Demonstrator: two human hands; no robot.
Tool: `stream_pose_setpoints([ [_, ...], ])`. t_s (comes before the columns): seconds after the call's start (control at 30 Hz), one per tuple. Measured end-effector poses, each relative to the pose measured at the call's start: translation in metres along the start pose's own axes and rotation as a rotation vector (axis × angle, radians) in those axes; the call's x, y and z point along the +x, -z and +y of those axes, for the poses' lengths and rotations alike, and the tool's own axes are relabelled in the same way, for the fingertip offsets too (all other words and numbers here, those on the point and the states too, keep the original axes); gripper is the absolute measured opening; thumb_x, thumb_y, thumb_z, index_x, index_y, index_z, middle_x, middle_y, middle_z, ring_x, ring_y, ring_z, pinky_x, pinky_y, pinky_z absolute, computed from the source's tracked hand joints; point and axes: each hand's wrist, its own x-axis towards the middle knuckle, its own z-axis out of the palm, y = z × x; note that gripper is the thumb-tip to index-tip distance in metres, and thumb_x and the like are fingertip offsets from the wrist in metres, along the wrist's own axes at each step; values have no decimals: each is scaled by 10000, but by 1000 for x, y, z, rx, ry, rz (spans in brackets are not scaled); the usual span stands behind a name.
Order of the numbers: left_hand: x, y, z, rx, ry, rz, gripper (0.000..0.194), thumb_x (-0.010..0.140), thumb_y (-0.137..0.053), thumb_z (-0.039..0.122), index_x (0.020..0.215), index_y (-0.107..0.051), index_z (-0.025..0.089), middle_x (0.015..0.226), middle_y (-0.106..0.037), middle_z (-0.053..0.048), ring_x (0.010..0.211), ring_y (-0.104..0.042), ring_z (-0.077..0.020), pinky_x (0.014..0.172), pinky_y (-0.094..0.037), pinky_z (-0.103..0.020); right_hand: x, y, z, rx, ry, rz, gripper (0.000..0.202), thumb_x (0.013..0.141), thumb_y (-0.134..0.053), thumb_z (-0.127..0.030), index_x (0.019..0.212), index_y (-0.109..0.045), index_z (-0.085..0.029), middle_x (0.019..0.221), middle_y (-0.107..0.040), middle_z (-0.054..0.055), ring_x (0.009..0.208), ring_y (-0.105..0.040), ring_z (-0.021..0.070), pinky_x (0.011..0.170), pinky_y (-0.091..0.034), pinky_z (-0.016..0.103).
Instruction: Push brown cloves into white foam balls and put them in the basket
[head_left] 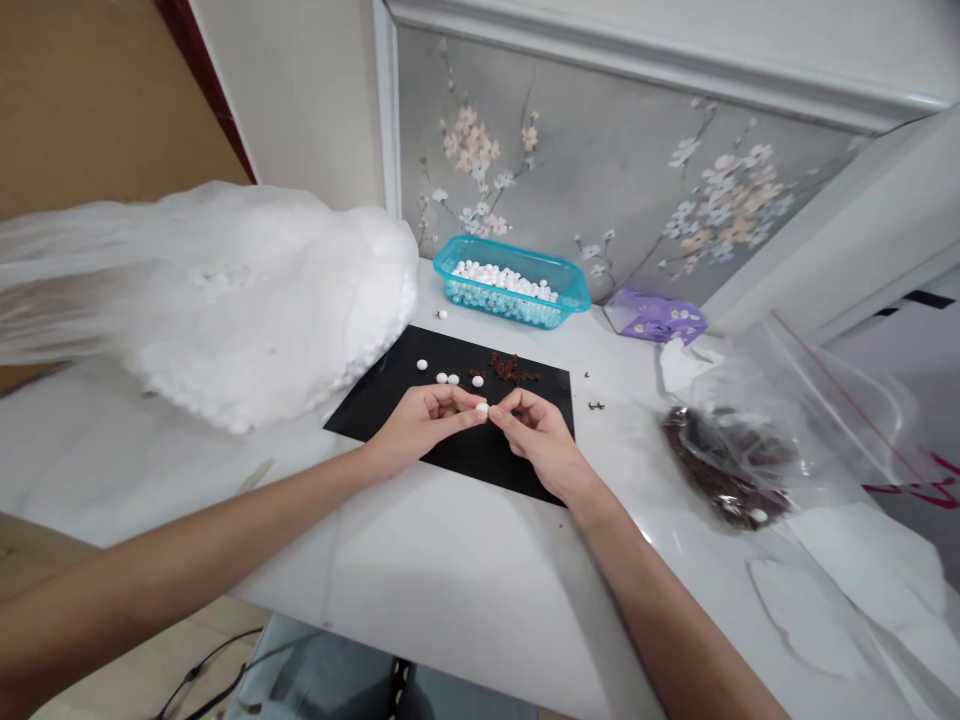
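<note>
Between the thumb and fingers of my left hand (pixel 420 425) is a small white ball (pixel 481 408), held above a black mat (pixel 480 455). My right hand (pixel 541 437) is closed in a pinch at the ball's right side; anything in its fingertips is too small to make out. Beyond the hands, several loose white balls (pixel 422 365) lie on the mat. A scattered heap of small dark brown pieces (pixel 510 368) sits near the mat's far edge.
A turquoise basket (pixel 574 293) full of white balls stands behind the mat. To the left bulges a large bag of white balls (pixel 277 300). On the right are a clear zip bag (pixel 712 465) of brown pieces and a purple packet (pixel 660 316). Everything rests on a white table (pixel 450 560).
</note>
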Motion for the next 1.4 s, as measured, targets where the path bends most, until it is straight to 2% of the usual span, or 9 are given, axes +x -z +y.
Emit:
stream_pose_setpoints([
  [0.17,1,2,2,32,-9,-27,238,679,-703,366,812,-682,171,845,-684,-34,811,-609,-145,790,-453,-294,-1,-2,-1,-35,19,-7,321,708,-665,-445,666,-476,-189,519,-339,-90,438,-197,34,403,-159,202],
  [0.3,11,12,7,239,-74,-114,291,694,-671,405,842,-669,155,777,-669,-39,708,-591,-139,671,-443,-275,3,0,-2,-115,20,14,320,692,-663,-466,676,-499,-191,534,-367,-82,443,-227,39,414,-185,209],
  [0.4,20,28,17,433,-130,-125,305,727,-623,427,868,-635,157,746,-660,-38,664,-581,-142,612,-415,-257,11,11,0,-210,58,133,293,690,-658,-450,691,-526,-188,584,-430,-60,475,-304,53,442,-246,213],
  [0.53,23,56,34,958,-144,70,248,777,-538,424,849,-627,204,597,-569,5,523,-483,-128,509,-296,-242,21,29,8,-488,202,471,205,744,-585,-374,790,-584,-174,688,-490,-16,537,-390,83,522,-349,237],
  [0.63,21,68,38,1216,-37,59,200,770,-525,394,788,-623,220,574,-544,-1,514,-462,-147,502,-240,-255,24,29,13,-796,233,477,301,780,-517,-349,1020,-606,-190,861,-532,36,557,-437,104,547,-388,271],
  [0.77,20,71,35,1292,11,38,193,767,-509,386,784,-611,223,603,-554,-13,538,-467,-161,514,-218,-260,22,16,11,-1152,204,462,383,824,-447,-313,1173,-580,-229,1081,-541,99,681,-545,165,561,-389,300],
  [0.97,20,63,34,1026,-40,144,350,738,-549,414,1020,-592,212,639,-540,3,568,-464,-149,533,-273,-257,21,15,9,-1141,215,431,295,849,-403,-259,1013,-638,-189,1041,-595,88,803,-580,202,655,-429,324],
  [1.23,19,49,49,-139,196,190,347,537,-477,32,847,-595,132,807,-571,-47,684,-519,-106,555,-397,-218,21,25,13,-934,234,476,163,785,-500,-264,739,-632,-180,778,-593,56,600,-506,155,584,-395,308],
  [1.4,20,50,46,-277,273,191,261,686,-518,44,931,-573,114,877,-630,-103,795,-605,-143,669,-481,-237,20,24,12,-913,231,476,159,793,-499,-273,746,-623,-185,788,-604,55,599,-495,154,588,-379,304],
])
